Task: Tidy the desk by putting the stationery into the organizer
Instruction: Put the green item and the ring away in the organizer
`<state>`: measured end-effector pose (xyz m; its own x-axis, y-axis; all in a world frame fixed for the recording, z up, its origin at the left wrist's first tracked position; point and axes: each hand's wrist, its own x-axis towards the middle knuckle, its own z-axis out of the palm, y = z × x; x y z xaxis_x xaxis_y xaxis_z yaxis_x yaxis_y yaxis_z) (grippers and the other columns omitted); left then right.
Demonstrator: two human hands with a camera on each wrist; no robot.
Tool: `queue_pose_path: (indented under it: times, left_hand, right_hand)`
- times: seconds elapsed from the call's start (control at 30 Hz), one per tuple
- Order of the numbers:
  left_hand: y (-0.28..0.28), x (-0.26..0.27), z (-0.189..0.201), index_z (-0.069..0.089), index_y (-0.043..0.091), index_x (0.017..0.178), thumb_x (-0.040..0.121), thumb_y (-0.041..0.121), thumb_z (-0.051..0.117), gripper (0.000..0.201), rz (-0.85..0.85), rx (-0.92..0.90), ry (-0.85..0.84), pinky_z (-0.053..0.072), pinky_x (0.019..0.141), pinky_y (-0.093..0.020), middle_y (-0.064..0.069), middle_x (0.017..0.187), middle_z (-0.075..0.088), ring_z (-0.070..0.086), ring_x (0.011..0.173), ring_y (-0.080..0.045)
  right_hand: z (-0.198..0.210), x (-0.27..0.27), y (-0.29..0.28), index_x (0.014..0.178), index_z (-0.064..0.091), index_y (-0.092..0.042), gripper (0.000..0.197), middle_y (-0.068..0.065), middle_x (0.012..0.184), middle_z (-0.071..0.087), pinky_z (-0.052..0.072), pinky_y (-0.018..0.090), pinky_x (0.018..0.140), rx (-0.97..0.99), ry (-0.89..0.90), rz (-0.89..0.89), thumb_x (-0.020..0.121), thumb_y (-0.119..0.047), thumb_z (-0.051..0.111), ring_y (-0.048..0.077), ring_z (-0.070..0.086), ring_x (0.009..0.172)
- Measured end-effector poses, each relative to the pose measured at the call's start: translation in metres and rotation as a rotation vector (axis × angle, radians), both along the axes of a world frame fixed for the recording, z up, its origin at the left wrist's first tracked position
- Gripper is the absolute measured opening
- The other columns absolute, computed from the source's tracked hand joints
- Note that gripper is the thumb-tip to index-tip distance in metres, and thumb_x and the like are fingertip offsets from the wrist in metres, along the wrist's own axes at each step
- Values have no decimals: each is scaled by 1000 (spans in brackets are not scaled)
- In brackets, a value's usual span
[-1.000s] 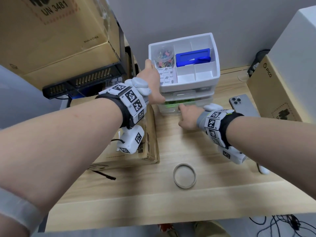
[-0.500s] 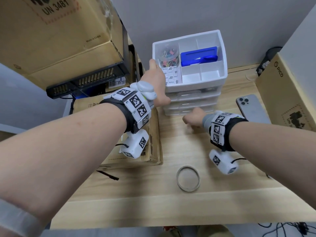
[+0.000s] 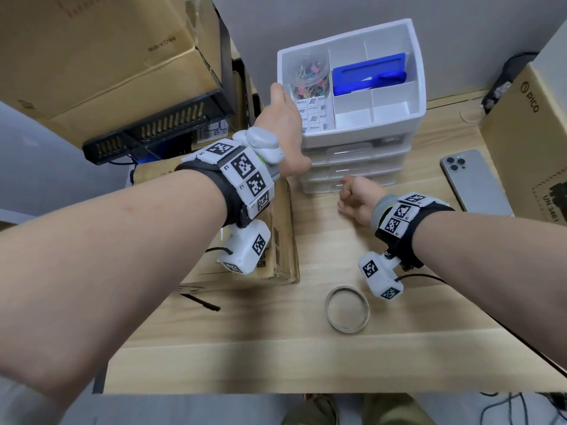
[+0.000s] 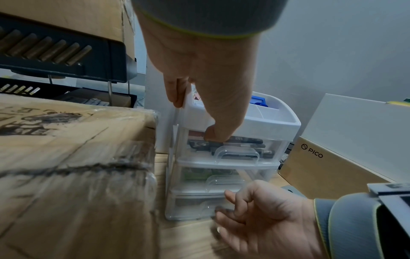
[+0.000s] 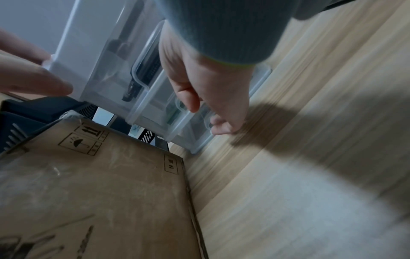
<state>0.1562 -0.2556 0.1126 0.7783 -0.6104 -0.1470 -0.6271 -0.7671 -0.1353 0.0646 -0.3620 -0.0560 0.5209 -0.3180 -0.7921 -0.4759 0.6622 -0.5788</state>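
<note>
A pale wooden desk [image 3: 306,357] sits against a grey wall, hemmed in by big cardboard boxes [image 3: 92,47] at ten o'clock and at three o'clock. At twelve o'clock stands the white organizer [image 3: 399,124], an open divided tray over three clear drawers, all pushed in, likely placed at the back to leave working room in front. Its tray holds a blue case [image 3: 365,75], a tub of coloured clips [image 3: 310,76] and notes. A phone [image 3: 472,182] lies at two o'clock. A clear ring [image 3: 346,309], maybe tape, lies at six o'clock, not yet put away. The left hand [image 3: 283,130] grips the organizer's near-left corner, thumb on the front and fingers round the side, apparently bracing it. The right hand [image 3: 357,199] hovers by the lowest drawer [image 4: 195,206], fingers loosely curled, holding nothing.
</note>
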Motion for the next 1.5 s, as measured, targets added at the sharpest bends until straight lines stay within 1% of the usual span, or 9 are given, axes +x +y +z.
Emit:
queue_pose_path:
  times: [0.13,0.33,0.47,0.63,0.8,1.0,1.17,1.34,1.5]
  left_hand:
    - [-2,0,0,45,4,123,66,37,81,75,-1,6,-7,45,60,-27,-11,130,30,52,65,-18]
    - [-4,0,2,39,9,102,63,44,79,65,19,42,-25,45,57,-28,-10,123,29,47,59,-16]
    - [-4,1,1,34,11,97,61,46,78,66,15,48,-19,46,57,-28,-9,121,28,51,64,-19]
    - [-1,4,-4,43,10,113,59,42,81,74,37,17,-25,58,68,-34,-8,125,30,62,79,-23]
    - [-3,3,-8,38,10,118,56,42,82,83,52,-10,-47,59,67,-36,-7,124,31,62,72,-22]
    - [-1,3,-8,36,11,114,54,45,82,83,52,-27,-68,58,72,-37,-6,119,34,63,78,-23]
    - [6,13,1,42,6,122,50,54,83,96,8,-12,4,54,84,-42,-13,124,37,55,93,-26]
    - [50,21,13,53,14,124,63,53,68,74,-25,-359,113,49,92,-38,-8,130,44,54,107,-23]
    - [118,44,29,51,7,138,82,30,61,62,125,-378,-22,47,95,-43,-14,137,44,52,118,-34]
  right_hand:
    - [-6,-14,10,65,44,-18,24,2,71,40,51,26,66,2,45,-23,67,5,42,15,43,69]
    - [-20,-32,17,97,60,-12,16,2,81,63,56,23,58,33,4,-55,82,-6,63,10,62,74]
    - [-25,-32,16,89,56,-17,17,-4,64,58,56,23,51,64,-1,-75,88,-28,70,7,55,55]
    - [-30,-23,7,81,43,-19,27,-6,48,37,26,21,33,54,33,-150,96,-37,57,10,32,38]
    - [-30,-32,18,113,54,-10,19,0,80,66,55,19,48,38,106,-172,96,-21,52,6,69,63]
    - [-27,-58,37,113,56,-7,21,2,61,69,57,24,50,52,127,-203,96,-14,47,11,74,63]
    - [-11,-79,53,114,55,-3,25,16,104,71,48,21,37,2,163,-146,99,-23,50,15,68,44]
    - [17,-99,64,91,57,0,13,14,68,64,42,23,44,-405,153,298,93,-11,51,19,58,41]
    - [37,-116,84,84,66,-4,21,9,80,71,50,28,62,-821,220,1151,88,-21,55,21,61,68]
